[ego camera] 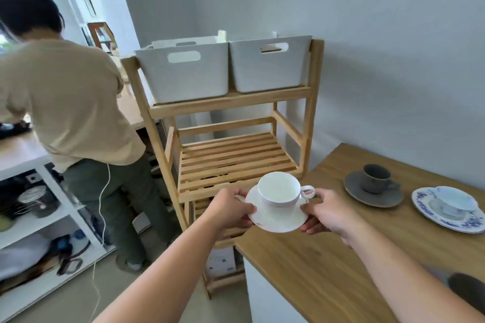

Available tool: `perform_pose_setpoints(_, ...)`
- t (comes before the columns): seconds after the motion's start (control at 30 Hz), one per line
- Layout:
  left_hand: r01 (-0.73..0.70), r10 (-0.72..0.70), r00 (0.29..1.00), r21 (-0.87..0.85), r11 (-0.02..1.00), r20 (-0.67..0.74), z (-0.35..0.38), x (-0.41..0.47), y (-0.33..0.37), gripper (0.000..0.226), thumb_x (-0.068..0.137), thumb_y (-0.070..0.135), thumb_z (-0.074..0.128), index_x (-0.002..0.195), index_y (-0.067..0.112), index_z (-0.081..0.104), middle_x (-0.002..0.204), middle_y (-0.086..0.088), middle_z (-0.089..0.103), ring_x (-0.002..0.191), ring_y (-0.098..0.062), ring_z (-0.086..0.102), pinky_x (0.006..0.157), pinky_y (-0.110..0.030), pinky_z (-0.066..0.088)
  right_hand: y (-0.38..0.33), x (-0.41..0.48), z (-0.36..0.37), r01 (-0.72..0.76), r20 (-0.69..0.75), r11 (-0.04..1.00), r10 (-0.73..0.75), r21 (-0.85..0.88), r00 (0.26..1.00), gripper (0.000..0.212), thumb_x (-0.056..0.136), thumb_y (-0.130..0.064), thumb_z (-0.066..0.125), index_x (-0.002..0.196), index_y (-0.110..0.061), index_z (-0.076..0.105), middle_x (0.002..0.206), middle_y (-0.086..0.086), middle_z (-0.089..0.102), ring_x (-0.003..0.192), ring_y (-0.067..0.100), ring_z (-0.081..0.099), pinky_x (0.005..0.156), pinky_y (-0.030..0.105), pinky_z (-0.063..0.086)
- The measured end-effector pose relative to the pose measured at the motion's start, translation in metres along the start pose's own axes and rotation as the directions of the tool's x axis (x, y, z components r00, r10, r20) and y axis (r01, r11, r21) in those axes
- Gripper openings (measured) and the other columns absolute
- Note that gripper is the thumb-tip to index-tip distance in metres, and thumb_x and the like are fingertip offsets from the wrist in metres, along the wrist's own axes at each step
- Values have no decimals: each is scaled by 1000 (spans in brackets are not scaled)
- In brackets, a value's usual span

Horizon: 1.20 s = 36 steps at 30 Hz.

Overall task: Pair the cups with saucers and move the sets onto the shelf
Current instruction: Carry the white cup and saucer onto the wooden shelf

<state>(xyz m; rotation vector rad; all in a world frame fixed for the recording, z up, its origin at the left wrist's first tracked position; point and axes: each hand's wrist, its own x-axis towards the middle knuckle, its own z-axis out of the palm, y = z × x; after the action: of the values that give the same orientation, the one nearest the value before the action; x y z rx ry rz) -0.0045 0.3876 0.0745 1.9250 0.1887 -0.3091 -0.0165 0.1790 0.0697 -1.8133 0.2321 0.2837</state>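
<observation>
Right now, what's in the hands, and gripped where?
The white saucer with the white cup standing on it. The left hand grips the saucer's left rim, the right hand its right rim. Neither hand touches the cup.

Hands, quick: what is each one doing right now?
Left hand: closed on the left rim of the white saucer, which carries the white cup.
Right hand: closed on the saucer's right rim.

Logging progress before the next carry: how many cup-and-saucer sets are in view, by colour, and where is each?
White: 1, the white cup on the white saucer, held by the left hand and the right hand in front of the shelf.
Grey: 1, the grey cup on the grey saucer, on the table.
Blue-patterned: 1, the blue-patterned cup on the blue-patterned saucer, on the table.
Total: 3 sets.
</observation>
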Motion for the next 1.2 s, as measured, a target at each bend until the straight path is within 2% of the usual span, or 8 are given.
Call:
perform_pose_setpoints(0.13, 2, -2, 1000, 4, 1000, -23, -52, 21, -11, 18, 87, 4, 65, 96, 18, 61, 89, -8, 71, 74, -19, 72, 62, -26, 62, -15, 27, 51, -1, 28, 1000, 1, 16, 1000, 33, 92, -1, 48, 125, -5, 48, 66, 18, 65, 45, 18, 64, 43, 25, 55)
perform_pose_setpoints(0.27, 45, -45, 998, -3, 999, -39, -89, 45, -25, 22, 87, 5, 65, 107, 13, 59, 87, -9, 72, 68, -16, 71, 61, -26, 62, -27, 57, 88, 2, 63, 1000, -1, -12, 998, 34, 93, -3, 49, 127, -6, 49, 65, 15, 67, 45, 18, 65, 43, 25, 54)
perform_pose_setpoints(0.4, 85, -87, 992, -22, 996, -87, -110, 72, -38, 26, 88, 7, 66, 112, 14, 61, 92, -11, 72, 76, -20, 74, 70, -32, 63, -36, 91, 111, 8, 101, 998, -1, -69, 995, 33, 93, -5, 49, 126, -10, 50, 50, 8, 68, 41, 16, 64, 41, 24, 51)
perform_pose_setpoints(0.63, 131, -134, 972, -31, 991, -191, -120, 124, -53, 22, 89, 7, 62, 110, 15, 61, 94, -7, 68, 69, -17, 71, 64, -26, 62, -46, 160, 132, 10, 133, 989, 10, -149, 991, 44, 92, -9, 52, 135, -12, 45, 73, 14, 73, 55, 18, 70, 48, 25, 55)
perform_pose_setpoints(0.83, 193, -208, 947, -85, 978, -244, -118, 185, -69, 29, 88, 8, 63, 116, 15, 59, 101, -11, 69, 80, -25, 74, 71, -36, 63, -41, 230, 144, 0, 151, 980, 30, -197, 988, 45, 92, -11, 52, 136, -12, 43, 77, 15, 73, 59, 22, 71, 56, 31, 59)
perform_pose_setpoints(0.9, 209, -231, 937, -111, 972, -262, -116, 207, -76, 34, 88, 7, 63, 121, 14, 57, 105, -13, 68, 81, -24, 73, 70, -35, 63, -39, 253, 148, -1, 154, 974, 37, -226, 987, 42, 92, -11, 51, 134, -12, 46, 76, 16, 74, 63, 26, 73, 57, 34, 60)
perform_pose_setpoints(1.03, 191, -217, 922, -109, 975, -322, -112, 250, -89, 37, 90, 8, 62, 126, 13, 57, 112, -11, 67, 83, -20, 71, 56, -23, 59, -35, 297, 160, 5, 162, 969, 36, -247, 986, 26, 92, -8, 49, 116, -13, 54, 77, 18, 72, 64, 30, 72, 63, 40, 61)
perform_pose_setpoints(1.2, 177, -227, 900, -164, 970, -373, -113, 293, -101, 40, 91, 5, 58, 131, 12, 54, 106, -5, 62, 86, -19, 66, 57, -23, 58, -28, 348, 173, -3, 191, 973, 48, -229, 980, 27, 93, -7, 49, 118, -16, 52, 78, 18, 70, 65, 31, 71, 62, 40, 59)
